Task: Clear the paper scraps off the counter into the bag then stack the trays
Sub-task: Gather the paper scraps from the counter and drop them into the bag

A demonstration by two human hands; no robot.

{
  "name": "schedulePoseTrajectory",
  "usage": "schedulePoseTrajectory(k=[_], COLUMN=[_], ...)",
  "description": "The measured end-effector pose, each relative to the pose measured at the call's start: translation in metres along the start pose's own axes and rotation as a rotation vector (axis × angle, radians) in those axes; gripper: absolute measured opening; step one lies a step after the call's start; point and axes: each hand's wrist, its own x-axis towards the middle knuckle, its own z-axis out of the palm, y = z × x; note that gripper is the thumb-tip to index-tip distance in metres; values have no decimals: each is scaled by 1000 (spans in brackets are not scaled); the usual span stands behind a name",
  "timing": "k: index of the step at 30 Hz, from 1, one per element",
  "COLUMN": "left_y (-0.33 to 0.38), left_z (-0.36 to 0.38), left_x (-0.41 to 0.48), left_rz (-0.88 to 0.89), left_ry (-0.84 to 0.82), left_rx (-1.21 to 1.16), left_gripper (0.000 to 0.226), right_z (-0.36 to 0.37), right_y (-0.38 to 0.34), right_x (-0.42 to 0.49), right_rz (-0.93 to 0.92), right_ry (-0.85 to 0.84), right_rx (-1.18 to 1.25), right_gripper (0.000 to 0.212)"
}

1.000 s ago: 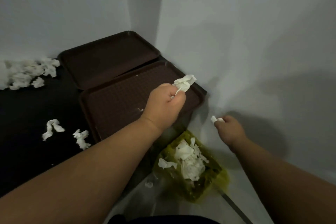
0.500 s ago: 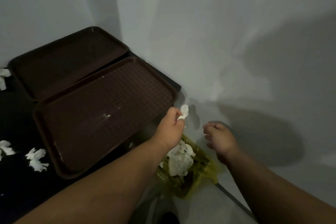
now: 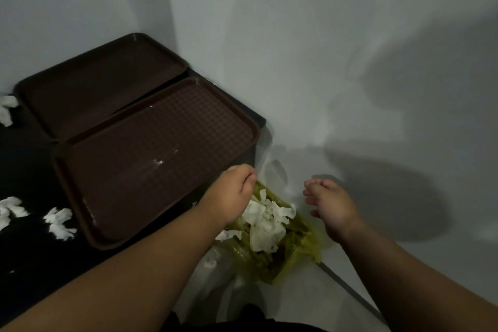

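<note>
2 brown trays side by side on the black counter, the near tray right up against the far tray, plus 3 clumps of paper scraps lying left of them. 1 yellow-green bag sits below the counter's right end with a pile of scraps inside. Left hand is over it, fingers curled with nothing showing in them, and right hand is just beside it, fingers loose and empty.
</note>
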Motion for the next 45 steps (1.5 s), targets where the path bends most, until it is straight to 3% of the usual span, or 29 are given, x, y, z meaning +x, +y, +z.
schedulePoseTrajectory(k=[4, 9, 17, 22, 26, 29, 31, 35, 41, 45], left_y=[-6, -41, -101, -167, -226, -252, -261, -292, -343, -374], left_z=[-53, -105, -201, -215, -214, -218, -225, -248, -290, -319], left_x=[-43, -91, -156, -208, -261, -285, -285, -274, -241, -212], left_rz=[115, 29, -203, -439, -796, -809, -756, -744, -717, -674], left_ry=[242, 509, 801, 741, 572, 333, 268, 375, 451, 604], left_rx=[46, 51, -48, 80, 102, 287, 326, 338, 398, 414], left_gripper=[14, 9, 13, 53, 80, 81, 76, 77, 77, 78], right_z=[28, 91, 223, 308, 368, 405, 429, 475, 554, 610], right_y=[-11, -58, -122, -117, -79, -56, -47, -36, -52, -77], right_x=[-7, -41, -102, -147, -180, -194, -198, -195, -166, -141], right_rz=[-101, -321, -538, -613, -676, -723, -722, -717, -807, -840], right_ry=[33, 22, -316, -568, -818, -768, -690, -637, -604, -556], right_rx=[-29, -114, -220, -375, -677, -945, -1008, -994, -996, -994], right_gripper=[11, 15, 13, 12, 59, 76, 84, 92, 73, 76])
